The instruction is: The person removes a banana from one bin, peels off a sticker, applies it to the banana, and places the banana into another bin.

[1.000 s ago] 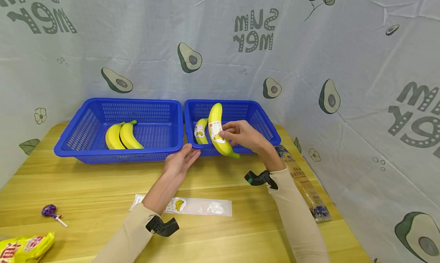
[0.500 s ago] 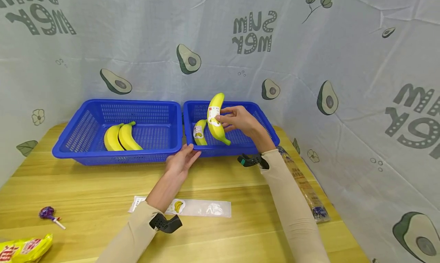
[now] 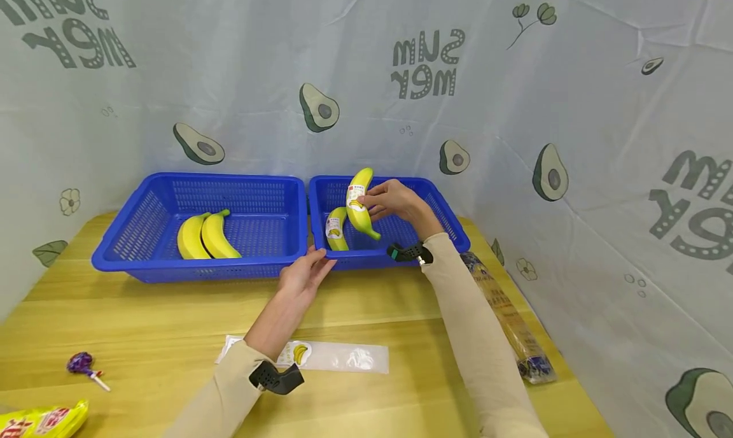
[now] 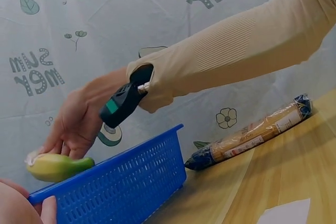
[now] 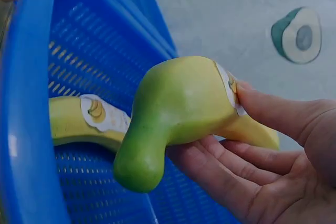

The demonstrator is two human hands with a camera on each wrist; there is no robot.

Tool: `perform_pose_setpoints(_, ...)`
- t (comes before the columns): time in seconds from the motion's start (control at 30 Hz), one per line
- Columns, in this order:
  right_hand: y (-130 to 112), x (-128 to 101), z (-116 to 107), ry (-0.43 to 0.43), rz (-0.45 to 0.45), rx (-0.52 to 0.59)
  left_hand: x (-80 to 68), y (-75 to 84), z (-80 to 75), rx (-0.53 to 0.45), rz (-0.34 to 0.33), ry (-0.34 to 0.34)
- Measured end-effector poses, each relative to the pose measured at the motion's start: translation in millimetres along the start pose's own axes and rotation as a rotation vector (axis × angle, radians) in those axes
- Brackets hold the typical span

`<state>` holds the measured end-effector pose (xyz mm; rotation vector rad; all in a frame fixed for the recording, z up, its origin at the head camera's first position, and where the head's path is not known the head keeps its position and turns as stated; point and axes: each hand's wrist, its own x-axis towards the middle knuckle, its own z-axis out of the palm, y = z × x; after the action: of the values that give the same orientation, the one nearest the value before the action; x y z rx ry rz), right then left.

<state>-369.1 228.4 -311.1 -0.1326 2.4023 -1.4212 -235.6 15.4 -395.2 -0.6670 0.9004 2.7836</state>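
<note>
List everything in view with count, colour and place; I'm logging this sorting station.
Plastic mesh baskets: 2, blue, side by side at table's back.
Unlabelled bananas: 2, yellow, left basket.
Labelled banana: 1, yellow, lying in right basket.
Held labelled banana: 1, yellow, above right basket.
Sticker sheet: 1, clear, table front.
Lollipop: 1, purple, left.
Snack bag: 1, yellow, front-left corner.
Noodle packet: 1, tan, right edge.
Left hand: on right basket's rim.
Right hand: holds banana.
</note>
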Motion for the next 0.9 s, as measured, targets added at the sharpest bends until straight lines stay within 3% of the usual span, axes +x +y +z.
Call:
perform_pose_setpoints(0.53, 18.4, 29.0, -5.0, -0.087, 0.14, 0.014, 2.7, -3.3, 0.2, -0.024, -0.007, -0.037)
perform_pose_setpoints(0.9, 34.3, 41.4, 4.2, -0.117, 0.247, 0.012, 2.0, -1.4, -3.3, -0.03, -0.012, -0.046)
